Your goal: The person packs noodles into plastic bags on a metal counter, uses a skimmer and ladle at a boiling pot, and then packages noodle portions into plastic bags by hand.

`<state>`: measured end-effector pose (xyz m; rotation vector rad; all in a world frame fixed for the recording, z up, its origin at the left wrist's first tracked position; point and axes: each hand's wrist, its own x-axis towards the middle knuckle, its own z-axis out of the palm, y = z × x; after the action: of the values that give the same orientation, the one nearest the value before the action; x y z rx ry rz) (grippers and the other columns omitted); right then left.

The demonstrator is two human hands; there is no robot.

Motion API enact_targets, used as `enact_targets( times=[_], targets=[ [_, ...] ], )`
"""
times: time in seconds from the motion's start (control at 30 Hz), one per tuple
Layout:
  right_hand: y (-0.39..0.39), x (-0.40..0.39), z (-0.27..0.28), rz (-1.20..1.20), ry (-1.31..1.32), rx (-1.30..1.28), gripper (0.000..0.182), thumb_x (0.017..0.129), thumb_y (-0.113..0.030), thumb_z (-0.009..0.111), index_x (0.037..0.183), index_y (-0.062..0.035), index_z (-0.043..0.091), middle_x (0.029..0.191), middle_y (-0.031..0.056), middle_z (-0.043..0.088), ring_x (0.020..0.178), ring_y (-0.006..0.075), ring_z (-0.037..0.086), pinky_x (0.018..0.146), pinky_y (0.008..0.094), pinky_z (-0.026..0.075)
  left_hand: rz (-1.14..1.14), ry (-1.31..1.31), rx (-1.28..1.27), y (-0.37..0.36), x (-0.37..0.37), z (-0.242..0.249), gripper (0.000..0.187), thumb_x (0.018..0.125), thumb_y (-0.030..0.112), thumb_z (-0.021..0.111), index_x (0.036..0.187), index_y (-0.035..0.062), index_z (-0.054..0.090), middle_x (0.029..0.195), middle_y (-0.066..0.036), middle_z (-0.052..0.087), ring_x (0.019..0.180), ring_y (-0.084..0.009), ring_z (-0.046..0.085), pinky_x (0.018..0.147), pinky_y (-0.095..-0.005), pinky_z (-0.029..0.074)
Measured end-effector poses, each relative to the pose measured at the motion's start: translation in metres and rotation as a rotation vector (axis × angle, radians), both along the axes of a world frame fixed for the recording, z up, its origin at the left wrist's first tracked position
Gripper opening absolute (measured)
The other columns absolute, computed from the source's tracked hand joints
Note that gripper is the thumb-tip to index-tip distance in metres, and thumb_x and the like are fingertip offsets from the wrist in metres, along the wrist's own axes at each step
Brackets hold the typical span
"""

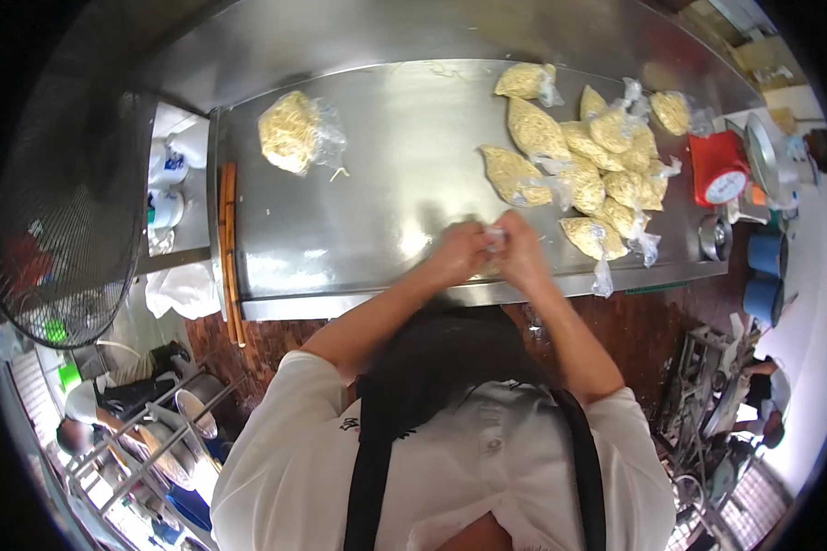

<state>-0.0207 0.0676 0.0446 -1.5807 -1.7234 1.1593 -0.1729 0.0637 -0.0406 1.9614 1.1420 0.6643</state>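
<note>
My left hand (462, 252) and my right hand (522, 250) meet above the front edge of the steel table (358, 220). Both have their fingers closed around a small piece of clear plastic (495, 239) between them; the rest of it is hidden by my hands. Just right of my hands lie several knotted clear bags of pale noodles, piled together, among them one bag (515, 174) close behind my right hand. At the far left of the table sits an open-looking bag of noodles (289, 133), with its loose plastic spread to the right.
A red scale (718, 170) and a round metal tin (714, 237) stand at the right end. Wooden sticks (231, 248) lie along the left edge, near a wire mesh basket (64, 211). Other people are in the background on both sides.
</note>
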Motion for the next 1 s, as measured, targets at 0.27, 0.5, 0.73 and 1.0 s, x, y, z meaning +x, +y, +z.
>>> enact_targets(
  times=[0.27,0.5,0.73,1.0],
  targets=[
    [0.031,0.075,0.13,-0.443,-0.446,0.524,0.013,0.088,-0.012,0.072,0.09,-0.0023,0.064,0.068,0.0109,0.059,0.059,0.0224,0.054,0.058,0.0347,0.045,0.399,-0.042,0.376,0.126,-0.107,0.028,0.062,0.076,0.009,0.075,0.134,0.0088,0.054,0.132,-0.019,0.053,0.123,-0.0379,0.048,0.105,-0.0456,0.039],
    [-0.004,0.051,0.03,-0.244,-0.493,0.117,0.016,0.087,-0.009,0.069,0.102,-0.003,0.068,0.094,0.0168,0.065,0.083,0.0326,0.065,0.071,0.0391,0.053,0.203,1.091,0.166,0.201,-0.291,-0.045,0.042,0.088,0.015,0.055,0.13,0.0116,0.056,0.124,-0.016,0.061,0.125,-0.034,0.051,0.105,-0.0578,0.036],
    [0.022,-0.041,0.031,0.159,-0.169,0.16,0.029,0.083,-0.013,0.07,0.11,-0.0025,0.064,0.102,0.0187,0.06,0.099,0.0375,0.059,0.089,0.0419,0.048,0.366,0.743,0.219,0.219,-0.28,0.011,0.022,0.094,0.021,0.051,0.105,0.0067,0.064,0.11,-0.018,0.067,0.11,-0.035,0.06,0.093,-0.0483,0.048],
    [0.015,-0.075,0.028,0.428,-0.185,0.184,0.036,0.085,-0.017,0.072,0.116,-0.0028,0.061,0.103,0.0157,0.059,0.099,0.0355,0.059,0.085,0.041,0.049,0.351,0.881,0.272,0.214,-0.298,-0.091,0.022,0.094,0.027,0.054,0.1,0.0085,0.065,0.097,-0.013,0.069,0.098,-0.0347,0.064,0.089,-0.0581,0.043]
  ],
)
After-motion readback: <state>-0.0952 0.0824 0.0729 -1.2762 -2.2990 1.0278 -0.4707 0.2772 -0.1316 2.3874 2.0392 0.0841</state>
